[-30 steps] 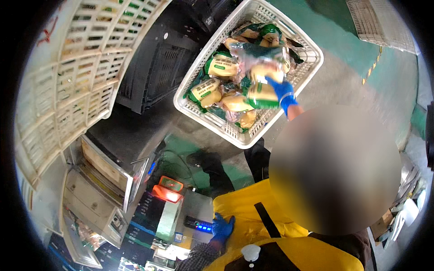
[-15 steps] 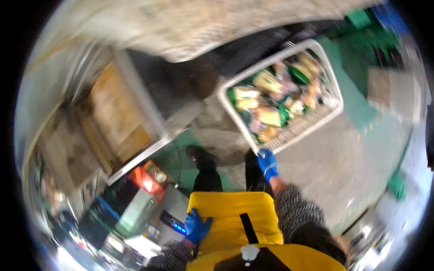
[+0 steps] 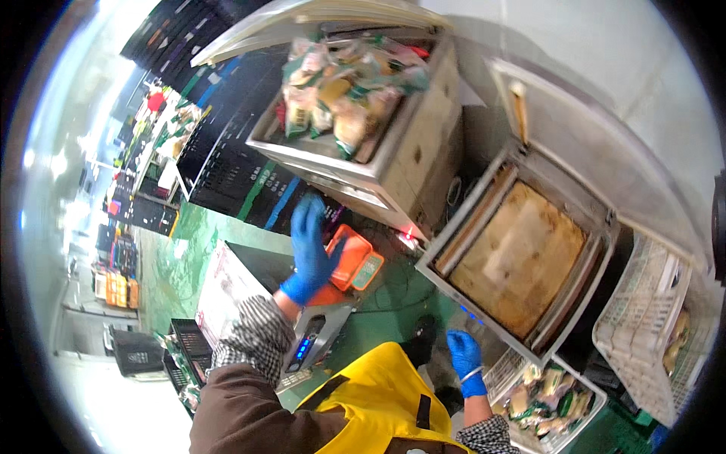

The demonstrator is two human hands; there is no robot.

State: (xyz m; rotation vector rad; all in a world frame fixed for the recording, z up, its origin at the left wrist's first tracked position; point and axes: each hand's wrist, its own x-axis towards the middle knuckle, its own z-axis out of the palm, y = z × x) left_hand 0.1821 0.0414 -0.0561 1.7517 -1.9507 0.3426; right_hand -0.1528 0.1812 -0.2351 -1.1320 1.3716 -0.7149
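My left hand (image 3: 308,253), in a blue glove, is raised with its fingers stretched out and nothing in it. It is nearest to an orange device with a small screen (image 3: 354,257), which lies past its thumb side. My right hand (image 3: 464,356), also blue-gloved, is low, its fingers curled in with nothing visible in them. Close to its right stands a white plastic basket (image 3: 597,393) holding several bagged food packs (image 3: 552,393). Just above that hand is the front of an uncovered metal machine (image 3: 446,284) with a stained tan plate (image 3: 522,257) inside.
Bagged packs (image 3: 348,98) are heaped in a second lidded machine (image 3: 423,159) at the back. A metal box with a blue lit display (image 3: 306,344) stands under my left arm. Black crates (image 3: 234,163) are stacked beyond. Another white basket (image 3: 635,318) leans at right.
My view has swung left, bringing the heaped machine into sight. My right hand has let go of the white basket's corner. My left hand has risen from beside the yellow apron.
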